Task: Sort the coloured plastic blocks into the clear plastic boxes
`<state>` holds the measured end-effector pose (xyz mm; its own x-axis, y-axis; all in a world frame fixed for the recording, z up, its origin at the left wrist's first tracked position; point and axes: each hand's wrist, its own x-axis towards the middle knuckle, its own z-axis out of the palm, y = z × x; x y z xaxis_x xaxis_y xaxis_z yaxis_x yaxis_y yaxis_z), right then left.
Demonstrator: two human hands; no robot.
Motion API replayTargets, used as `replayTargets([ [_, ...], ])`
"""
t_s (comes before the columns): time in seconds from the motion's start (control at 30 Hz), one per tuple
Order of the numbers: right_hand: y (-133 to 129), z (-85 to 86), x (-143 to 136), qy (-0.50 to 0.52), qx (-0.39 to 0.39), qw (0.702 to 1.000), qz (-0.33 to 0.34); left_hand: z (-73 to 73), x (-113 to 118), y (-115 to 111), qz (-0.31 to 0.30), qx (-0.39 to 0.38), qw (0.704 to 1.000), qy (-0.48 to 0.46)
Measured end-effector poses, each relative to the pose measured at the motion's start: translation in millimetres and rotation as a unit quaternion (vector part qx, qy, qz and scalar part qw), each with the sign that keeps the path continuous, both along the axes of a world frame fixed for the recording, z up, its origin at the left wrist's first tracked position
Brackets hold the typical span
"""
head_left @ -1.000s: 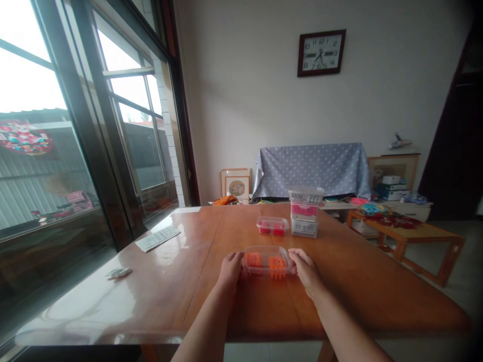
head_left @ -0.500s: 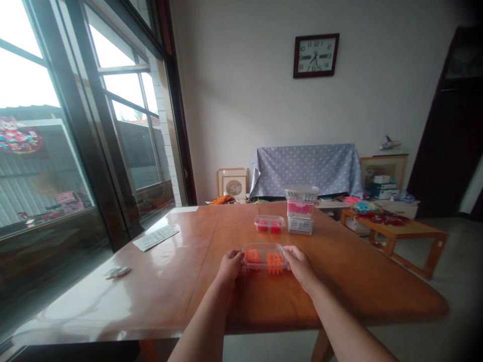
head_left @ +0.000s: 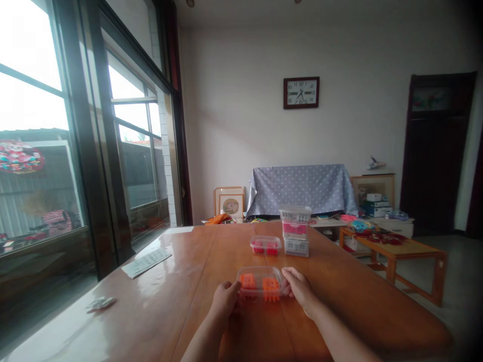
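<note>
A clear plastic box (head_left: 259, 293) with orange pieces (head_left: 270, 287) in two groups is between my hands, at or just over the table. My left hand (head_left: 226, 297) pinches its left end, thumb at the rim. At its right end, the fingers of my right hand (head_left: 299, 289) are closed on the rim. Just beyond is a second clear box (head_left: 266, 245) with pink-red pieces. To its right, several clear boxes (head_left: 296, 247) are stacked, one holding pink contents (head_left: 295, 230).
The brown wooden table (head_left: 188, 322) bears a printed sheet (head_left: 147, 263) and a small crumpled item (head_left: 101, 303) at left. A low wooden table (head_left: 400, 245) stands to the right. Behind is a cloth-covered object (head_left: 302, 188); glass windows (head_left: 136, 166) line the left.
The view has tilted upward, so the table and hands sit lower in the picture. Both hands still hold the orange-filled box, with little visible change in their grip.
</note>
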<state>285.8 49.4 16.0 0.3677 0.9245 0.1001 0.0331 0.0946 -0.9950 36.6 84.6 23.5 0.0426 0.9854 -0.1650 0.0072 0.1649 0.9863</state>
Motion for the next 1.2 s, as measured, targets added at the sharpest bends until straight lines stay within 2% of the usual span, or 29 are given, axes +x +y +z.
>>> replayTargets([
  [0.27,18.8,-10.0,19.9,0.007,0.0,1.0,-0.016,3.5,5.4,16.9,0.012,0.0,1.0,0.005],
  [0.47,18.7,-17.1,20.7,0.033,0.036,0.998,-0.034,20.9,12.2,39.5,0.005,0.013,1.0,-0.02],
  [0.9,27.3,-24.5,23.7,0.023,0.009,1.0,-0.011,69.7,38.1,131.5,0.082,0.014,0.995,-0.052],
  [1.03,27.6,-23.6,23.7,0.022,0.009,1.0,-0.006,73.8,55.6,159.3,0.094,0.013,0.995,-0.038],
  [1.2,29.7,-25.3,24.0,-0.001,0.008,1.0,-0.007,67.2,77.2,190.3,0.097,0.003,0.995,-0.017],
])
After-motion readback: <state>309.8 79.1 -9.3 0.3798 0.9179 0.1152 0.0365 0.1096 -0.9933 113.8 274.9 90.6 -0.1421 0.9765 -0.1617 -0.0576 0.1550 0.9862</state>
